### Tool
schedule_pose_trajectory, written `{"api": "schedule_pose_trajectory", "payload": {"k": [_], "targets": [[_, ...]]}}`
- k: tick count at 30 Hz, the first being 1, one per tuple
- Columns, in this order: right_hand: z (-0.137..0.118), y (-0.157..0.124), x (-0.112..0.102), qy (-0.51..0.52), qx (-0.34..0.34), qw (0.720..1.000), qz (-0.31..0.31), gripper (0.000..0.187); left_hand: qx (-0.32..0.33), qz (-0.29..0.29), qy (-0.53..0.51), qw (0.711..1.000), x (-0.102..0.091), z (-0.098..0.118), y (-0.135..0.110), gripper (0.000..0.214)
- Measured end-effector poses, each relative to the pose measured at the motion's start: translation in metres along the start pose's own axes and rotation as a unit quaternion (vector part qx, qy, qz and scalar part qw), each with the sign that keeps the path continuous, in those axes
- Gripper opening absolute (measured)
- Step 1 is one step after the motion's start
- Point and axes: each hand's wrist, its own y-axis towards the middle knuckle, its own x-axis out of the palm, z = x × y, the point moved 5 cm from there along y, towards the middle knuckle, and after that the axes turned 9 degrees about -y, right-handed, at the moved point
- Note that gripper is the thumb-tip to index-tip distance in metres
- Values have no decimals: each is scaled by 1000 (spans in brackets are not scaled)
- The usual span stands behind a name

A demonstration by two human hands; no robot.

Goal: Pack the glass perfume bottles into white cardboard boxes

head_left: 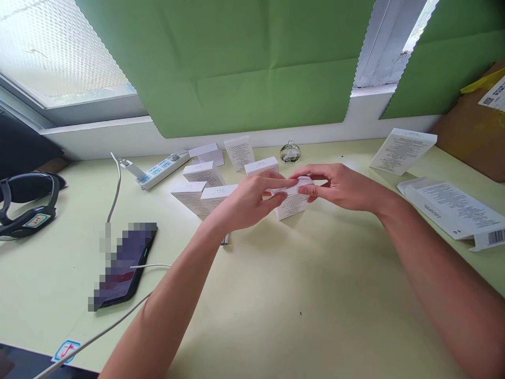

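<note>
Both of my hands close on the top of a small white printed box [291, 205] standing upright on the table. My left hand [258, 197] pinches its upper left edge, and my right hand [333, 184] pinches the upper right, thumb across the top. My fingers cover much of the top, so I cannot tell whether its flap is fully closed. Just behind stands another white box [261, 165]. More upright white boxes [189, 196] are grouped left of my left hand. A small metallic object [224, 240] shows partly from under my left wrist.
A glass bottle [291, 152] stands at the back. To the right are an upright box [403, 151], a flattened carton [453, 208] and a brown cardboard box [473, 131]. On the left lie a power strip [163, 171], a phone [126, 266], white cables and a black headset [29, 205].
</note>
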Motion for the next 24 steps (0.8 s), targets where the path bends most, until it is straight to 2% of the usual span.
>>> {"api": "schedule_pose_trajectory", "payload": {"k": [4, 14, 24], "targets": [[-2, 0, 1, -17, 1, 1000, 12, 34, -9, 2, -9, 1000, -1, -2, 1, 39], [-6, 1, 0, -87, -1, 996, 14, 34, 33, -20, 9, 999, -3, 1, -2, 41], [-9, 2, 2, -98, 14, 995, 21, 26, 3, -15, -8, 1000, -5, 1, 0, 39]]}}
